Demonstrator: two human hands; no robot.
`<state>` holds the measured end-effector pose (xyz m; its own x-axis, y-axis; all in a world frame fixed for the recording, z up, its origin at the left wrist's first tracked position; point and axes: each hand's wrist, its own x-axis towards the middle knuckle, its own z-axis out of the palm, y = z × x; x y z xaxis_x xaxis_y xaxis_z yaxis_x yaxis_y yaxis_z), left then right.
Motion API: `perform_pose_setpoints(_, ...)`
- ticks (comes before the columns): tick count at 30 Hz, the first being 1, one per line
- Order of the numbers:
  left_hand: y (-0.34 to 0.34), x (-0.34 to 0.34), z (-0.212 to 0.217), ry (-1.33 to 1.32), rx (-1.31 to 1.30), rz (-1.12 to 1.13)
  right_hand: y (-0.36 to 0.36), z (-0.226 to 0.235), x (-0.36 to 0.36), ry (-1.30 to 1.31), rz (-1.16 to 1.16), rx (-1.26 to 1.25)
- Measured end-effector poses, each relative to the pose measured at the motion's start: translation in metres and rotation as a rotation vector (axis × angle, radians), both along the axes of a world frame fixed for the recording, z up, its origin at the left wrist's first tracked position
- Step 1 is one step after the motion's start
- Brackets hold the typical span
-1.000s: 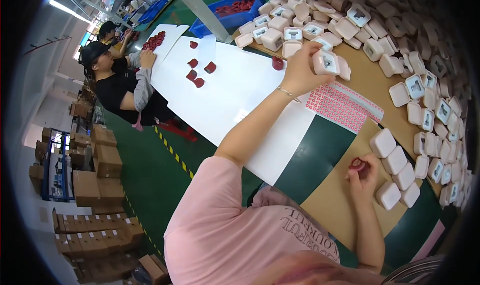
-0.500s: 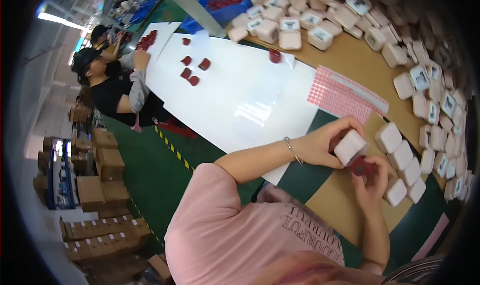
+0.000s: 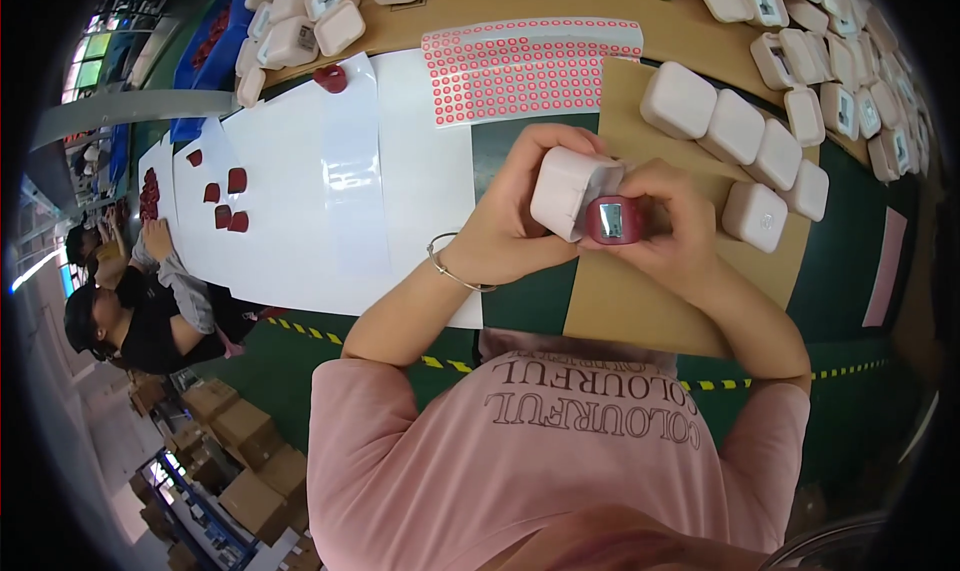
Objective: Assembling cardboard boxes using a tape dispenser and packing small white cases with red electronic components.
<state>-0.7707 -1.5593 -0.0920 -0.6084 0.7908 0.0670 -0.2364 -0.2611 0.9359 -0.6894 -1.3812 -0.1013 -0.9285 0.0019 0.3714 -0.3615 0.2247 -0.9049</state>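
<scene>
My left hand [image 3: 500,221] is wrapped round a pale pink rounded box [image 3: 562,193], which is tilted with its open side toward the right. In my right hand [image 3: 680,229] is a small dark red device [image 3: 613,221] with a grey display window facing up. The device is at the box's open side, just in front of it; I cannot tell whether any part is inside. Both hands are above the brown cardboard sheet [image 3: 630,306]. Beyond my right hand, several closed pale pink boxes [image 3: 680,101] stand close together.
A sheet of red round stickers [image 3: 530,71] lies beyond my hands. Dark red pieces [image 3: 237,181] are scattered on the white board [image 3: 290,241]. Heaps of pale boxes [image 3: 860,91] line the far side. A co-worker [image 3: 130,321] sits left, near a blue bin [image 3: 190,91].
My view has swung, so the table lies straighter before me. The red device has turned, showing its display window, and sits closer against the box. Both hands keep their hold.
</scene>
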Motion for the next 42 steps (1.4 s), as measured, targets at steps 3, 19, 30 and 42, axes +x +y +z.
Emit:
perform_pose_setpoints(3,-0.002,0.001,-0.002,0.0,0.025,0.01,0.0,0.01,-0.002,0.084,0.019,0.15)
perform_pose_setpoints(19,0.002,0.005,0.0,-0.072,0.057,0.077,0.002,0.002,-0.003,0.316,-0.087,0.398)
perform_pose_setpoints(30,-0.004,-0.004,-0.003,0.189,-0.013,0.192,0.004,0.013,-0.005,0.108,0.053,0.212)
perform_pose_setpoints(42,-0.001,0.007,0.005,-0.432,0.196,-0.014,0.0,0.016,-0.002,0.346,-0.119,0.369)
